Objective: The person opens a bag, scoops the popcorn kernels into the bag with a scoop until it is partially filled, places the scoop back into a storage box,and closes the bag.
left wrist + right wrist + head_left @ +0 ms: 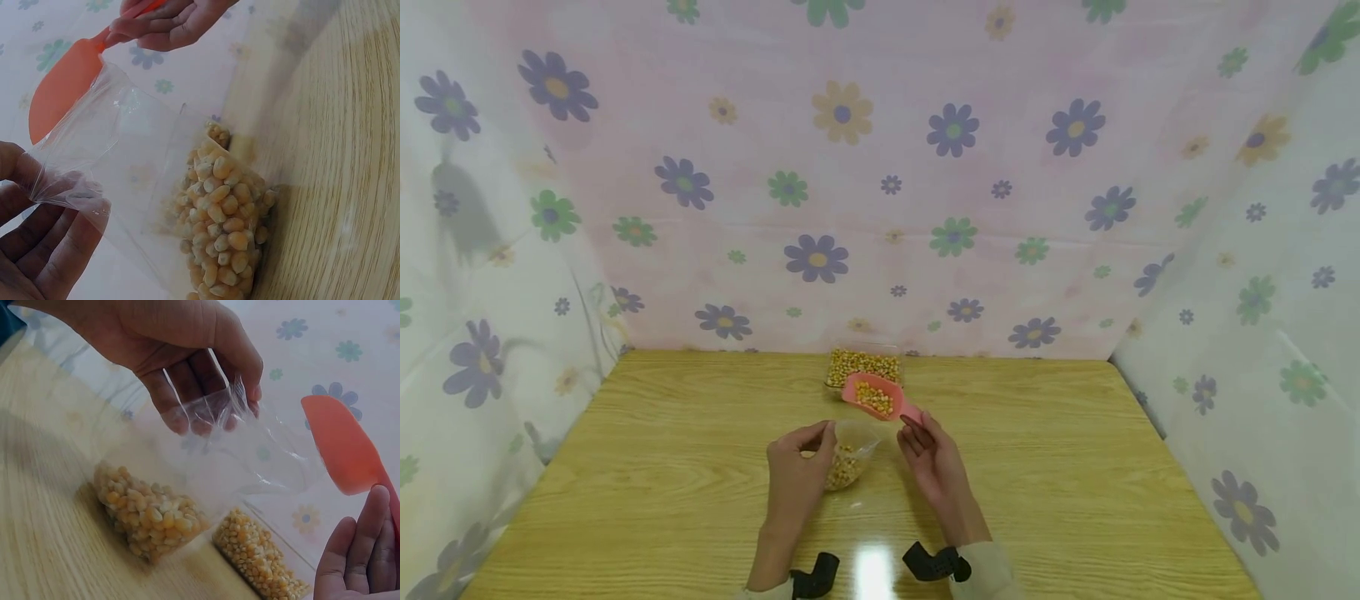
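A clear plastic bag (144,137) with corn kernels (219,231) in its bottom rests on the table. My left hand (802,467) pinches the bag's upper edge between thumb and fingers. In my right hand (938,467) is the handle of a pink-orange scoop (344,444). Corn kernels (875,400) lie in the scoop's bowl, as the head view shows. The scoop is held above and beyond the bag, in front of a clear container (829,386) of corn. In the right wrist view the scoop appears beside the bag's mouth, apart from it.
The clear container stands at the back of the wooden table (685,467), near the flowered cloth (745,242) that hangs behind and at both sides. A light reflection (874,571) shows at the table's front. A dark wrist strap part (934,562) sits at each cuff.
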A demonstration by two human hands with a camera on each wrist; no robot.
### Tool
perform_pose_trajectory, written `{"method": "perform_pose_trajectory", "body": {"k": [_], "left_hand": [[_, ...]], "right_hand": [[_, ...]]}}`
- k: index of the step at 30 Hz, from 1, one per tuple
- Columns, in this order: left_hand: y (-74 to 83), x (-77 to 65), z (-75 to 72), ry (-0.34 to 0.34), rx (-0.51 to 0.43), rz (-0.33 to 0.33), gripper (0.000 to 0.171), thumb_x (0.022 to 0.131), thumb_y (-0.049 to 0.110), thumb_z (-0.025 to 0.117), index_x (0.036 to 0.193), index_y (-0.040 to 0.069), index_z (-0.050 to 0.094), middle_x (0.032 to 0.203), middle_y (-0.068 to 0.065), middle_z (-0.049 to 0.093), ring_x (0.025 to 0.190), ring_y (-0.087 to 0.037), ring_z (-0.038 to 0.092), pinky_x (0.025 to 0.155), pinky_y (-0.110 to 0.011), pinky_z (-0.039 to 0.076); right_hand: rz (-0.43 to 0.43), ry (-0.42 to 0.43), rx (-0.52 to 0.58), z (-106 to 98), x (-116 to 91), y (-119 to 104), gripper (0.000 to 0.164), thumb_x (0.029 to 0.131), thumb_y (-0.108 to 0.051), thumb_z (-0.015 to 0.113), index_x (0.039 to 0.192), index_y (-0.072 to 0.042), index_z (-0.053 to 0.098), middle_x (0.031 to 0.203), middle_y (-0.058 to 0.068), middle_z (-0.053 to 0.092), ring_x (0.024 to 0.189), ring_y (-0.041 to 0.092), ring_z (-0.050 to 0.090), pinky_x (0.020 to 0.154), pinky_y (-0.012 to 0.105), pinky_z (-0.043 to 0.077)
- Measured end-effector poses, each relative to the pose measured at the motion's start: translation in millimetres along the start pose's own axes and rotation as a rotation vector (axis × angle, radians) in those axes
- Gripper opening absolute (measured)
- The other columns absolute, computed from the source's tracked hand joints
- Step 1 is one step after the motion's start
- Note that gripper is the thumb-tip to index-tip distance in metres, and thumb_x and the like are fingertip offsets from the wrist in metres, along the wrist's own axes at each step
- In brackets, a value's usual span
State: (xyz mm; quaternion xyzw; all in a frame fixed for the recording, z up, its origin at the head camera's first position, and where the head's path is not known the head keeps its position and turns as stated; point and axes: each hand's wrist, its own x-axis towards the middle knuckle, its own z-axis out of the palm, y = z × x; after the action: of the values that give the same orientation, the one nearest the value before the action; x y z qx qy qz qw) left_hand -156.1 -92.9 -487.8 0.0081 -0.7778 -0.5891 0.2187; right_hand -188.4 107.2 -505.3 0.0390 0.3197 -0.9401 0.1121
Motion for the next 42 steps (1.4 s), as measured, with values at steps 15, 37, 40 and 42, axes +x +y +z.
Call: {"method": "perform_pose_trajectory", "body": {"k": [15, 37, 40, 42], "left_hand": [[0.0, -1.9, 1.0, 0.003, 0.012, 0.044, 0.012, 0.096, 0.007, 0.071, 0.099, 0.001, 0.081, 0.082, -0.013, 0.076, 0.07, -0.011, 0.066, 0.067, -0.023, 0.055], [-3.9, -2.6, 2.7, -0.004, 0.002, 0.063, 0.014, 0.096, 0.006, 0.07, 0.101, -0.003, 0.08, 0.079, -0.014, 0.075, 0.069, -0.013, 0.068, 0.064, -0.022, 0.056], [-3.9, -2.5, 3.2, -0.004, -0.008, 0.067, 0.014, 0.096, 0.006, 0.071, 0.101, -0.003, 0.08, 0.079, -0.013, 0.075, 0.069, -0.013, 0.068, 0.064, -0.022, 0.056], [-4.2, -2.4, 3.7, -0.007, -0.011, 0.068, 0.014, 0.096, 0.006, 0.071, 0.101, -0.003, 0.08, 0.079, -0.012, 0.076, 0.069, -0.013, 0.068, 0.065, -0.022, 0.056]], "right_hand": [[-0.02, 0.076, -0.04, -2.5, -21.7, 4.7, 0.032, 0.111, -0.023, 0.045, 0.098, -0.016, 0.074, 0.099, -0.001, 0.077, 0.098, 0.011, 0.069, 0.102, 0.028, 0.05], [-0.011, 0.06, -0.107, -9.5, -39.9, -0.6, 0.035, 0.111, -0.021, 0.045, 0.099, -0.016, 0.077, 0.097, -0.002, 0.079, 0.097, 0.009, 0.071, 0.1, 0.027, 0.052], [-0.028, 0.067, -0.142, -9.1, -42.0, -2.2, 0.034, 0.11, -0.02, 0.046, 0.098, -0.016, 0.077, 0.095, -0.003, 0.078, 0.096, 0.009, 0.072, 0.099, 0.028, 0.052], [-0.041, 0.073, -0.171, -9.3, -43.3, -3.1, 0.033, 0.11, -0.02, 0.047, 0.097, -0.016, 0.077, 0.094, -0.003, 0.078, 0.095, 0.009, 0.072, 0.099, 0.028, 0.053]]}}
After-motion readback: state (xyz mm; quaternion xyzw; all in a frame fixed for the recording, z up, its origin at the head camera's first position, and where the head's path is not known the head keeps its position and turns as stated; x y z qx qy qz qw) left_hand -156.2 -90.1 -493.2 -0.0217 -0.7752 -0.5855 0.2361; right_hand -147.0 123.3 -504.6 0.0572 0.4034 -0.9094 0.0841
